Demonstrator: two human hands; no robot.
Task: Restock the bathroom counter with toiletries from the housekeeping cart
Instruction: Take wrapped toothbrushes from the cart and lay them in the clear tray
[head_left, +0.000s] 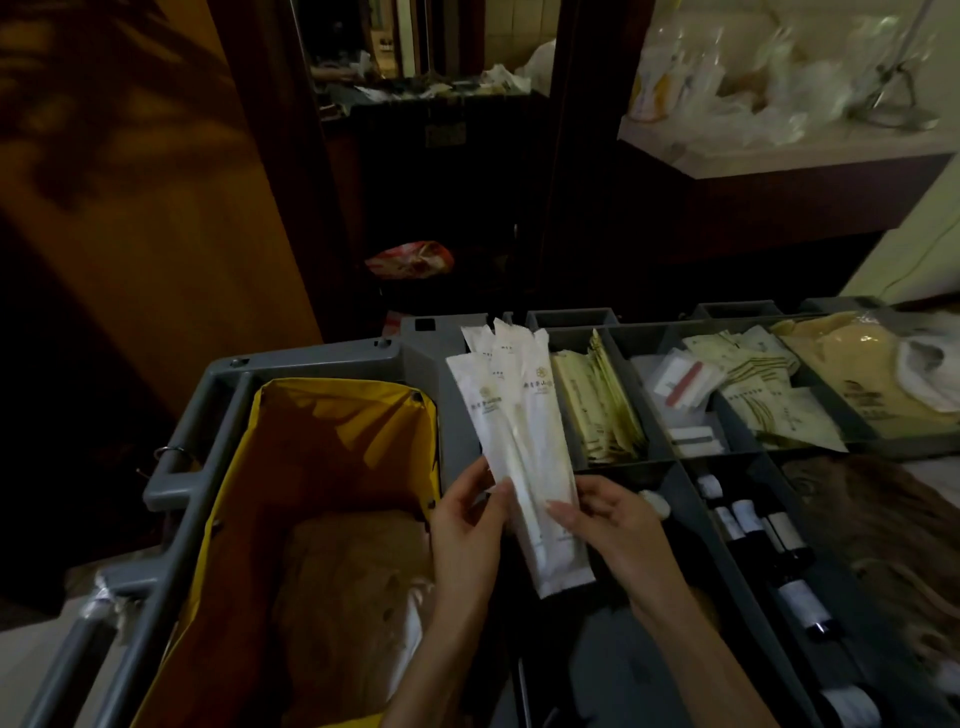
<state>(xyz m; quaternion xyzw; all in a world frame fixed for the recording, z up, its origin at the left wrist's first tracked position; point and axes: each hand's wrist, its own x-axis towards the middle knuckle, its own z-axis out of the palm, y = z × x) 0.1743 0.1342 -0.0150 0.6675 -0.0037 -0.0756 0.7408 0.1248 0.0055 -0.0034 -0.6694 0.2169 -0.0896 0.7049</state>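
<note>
The left hand (467, 525) pinches the left edge of a fanned bundle of long white sachets (524, 447), and the right hand (613, 525) grips the same bundle from its right edge, fingers laid across the front. The packets stand above the grey cart tray (675, 467), long axis running away from the person, tops leaning slightly left. Both hands sit at the lower end, about equally near. The bathroom surface (779, 150) lies well apart, up and to the right, so the carry likely goes that way.
</note>
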